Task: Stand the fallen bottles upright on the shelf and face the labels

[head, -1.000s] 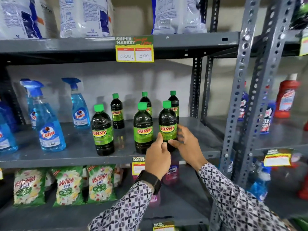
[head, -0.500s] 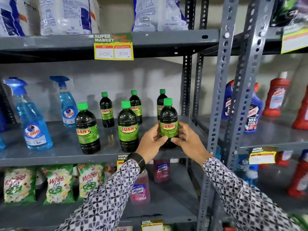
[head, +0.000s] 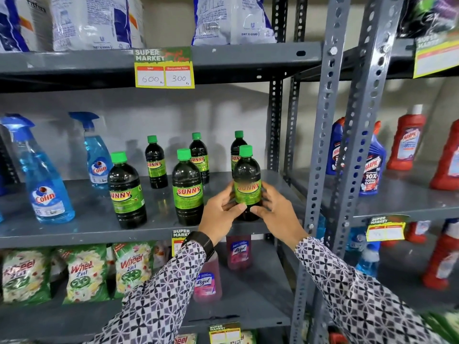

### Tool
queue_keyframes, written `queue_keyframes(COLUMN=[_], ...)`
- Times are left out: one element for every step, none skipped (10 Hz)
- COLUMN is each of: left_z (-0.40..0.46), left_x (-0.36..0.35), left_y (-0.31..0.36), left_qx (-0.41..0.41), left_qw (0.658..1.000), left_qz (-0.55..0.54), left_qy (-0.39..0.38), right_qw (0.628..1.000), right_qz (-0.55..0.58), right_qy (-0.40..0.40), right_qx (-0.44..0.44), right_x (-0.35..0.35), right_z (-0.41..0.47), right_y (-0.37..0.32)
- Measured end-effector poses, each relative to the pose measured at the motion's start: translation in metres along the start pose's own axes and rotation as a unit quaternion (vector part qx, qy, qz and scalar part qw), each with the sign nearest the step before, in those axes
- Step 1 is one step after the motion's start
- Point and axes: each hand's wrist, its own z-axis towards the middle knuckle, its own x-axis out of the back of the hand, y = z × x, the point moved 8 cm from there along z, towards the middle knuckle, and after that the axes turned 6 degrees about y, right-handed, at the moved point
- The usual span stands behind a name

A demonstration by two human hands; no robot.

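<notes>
Several dark Sunny bottles with green caps stand upright on the grey middle shelf (head: 154, 232). My left hand (head: 221, 212) and my right hand (head: 275, 209) both wrap the lower half of the front right Sunny bottle (head: 247, 175), which stands upright near the shelf's front edge with its green label facing me. To its left stand the front middle Sunny bottle (head: 188, 187) and the front left Sunny bottle (head: 126, 192), whose label is turned slightly left. Three smaller-looking Sunny bottles stand in the back row (head: 155, 162).
Blue Colin spray bottles (head: 42, 180) stand at the shelf's left. A perforated grey upright (head: 330, 135) borders the right, with Harpic bottles (head: 372, 167) beyond it. Detergent bags (head: 82, 274) and pink Lizol bottles (head: 207, 281) fill the lower shelf. A price tag (head: 164, 68) hangs above.
The front right Sunny bottle has been shifted right, away from the middle bottle, and both hands closed around it. The view has swung to the right.
</notes>
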Motion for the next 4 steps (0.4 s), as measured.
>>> queue_keyframes(left_z=[-0.004,-0.019,-0.035,-0.045], left_x=[0.000,0.007,0.035,0.088], left_y=[0.010,0.019,0.058,0.133], left_qx=[-0.004,0.007,-0.077,-0.258], left_qw=[1.000,0.999,0.994,0.931], left_qz=[0.011,0.034,0.062,0.208], left_qy=[-0.005,-0.003,0.036,0.150], right_qw=[1.000,1.000,0.993,0.950], right_qz=[-0.009,-0.019,-0.049,-0.165], right_qy=[-0.002,0.003,0.099,0.177], right_qx=[0.005,-0.001,0.044,0.196], right_x=[-0.001,-0.002,0.013,0.024], right_z=[-0.004,-0.011,-0.012,-0.015], right_y=[-0.005,-0.009,-0.037,-0.117])
